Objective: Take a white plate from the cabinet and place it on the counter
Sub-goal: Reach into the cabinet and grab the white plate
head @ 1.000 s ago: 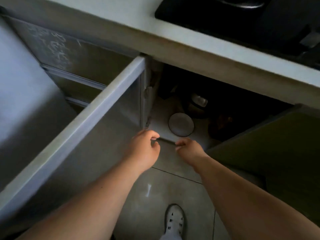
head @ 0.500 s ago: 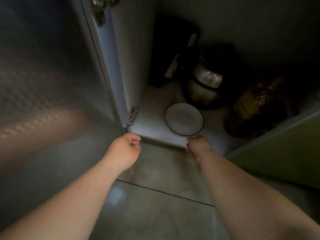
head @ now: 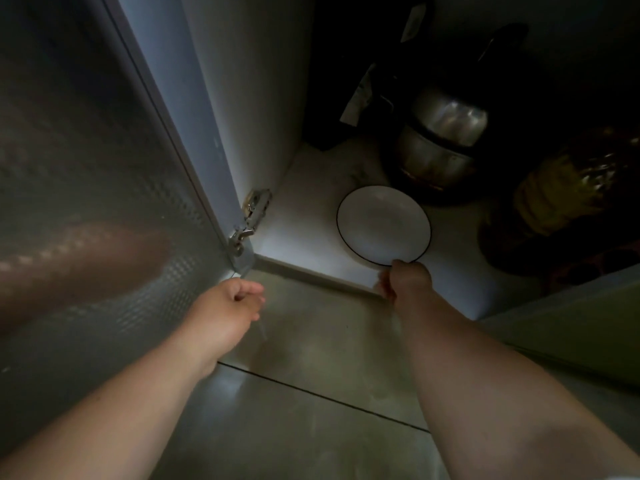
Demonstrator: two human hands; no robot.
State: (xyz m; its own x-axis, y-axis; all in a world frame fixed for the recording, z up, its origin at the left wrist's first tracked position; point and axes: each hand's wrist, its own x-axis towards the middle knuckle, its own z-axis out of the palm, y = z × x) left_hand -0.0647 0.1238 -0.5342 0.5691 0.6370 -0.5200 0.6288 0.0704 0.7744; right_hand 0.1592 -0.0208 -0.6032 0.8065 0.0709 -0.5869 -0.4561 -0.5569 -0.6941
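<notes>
A white plate with a thin dark rim lies flat on the white floor of the open low cabinet, near its front edge. My right hand reaches to the plate's near rim and touches it; the fingers curl under and whether they grip it is hidden. My left hand hangs in a loose fist over the floor tiles, just below the left door's bottom corner, holding nothing. The counter is out of view.
The open left cabinet door with its hinge stands close on my left. Behind the plate sit a metal pot, a dark box and a yellow bottle. The right door stands open at right.
The view has dropped from the counter edge down into the cabinet. My right hand has moved forward to the plate's near rim. My left hand stays by the door's corner.
</notes>
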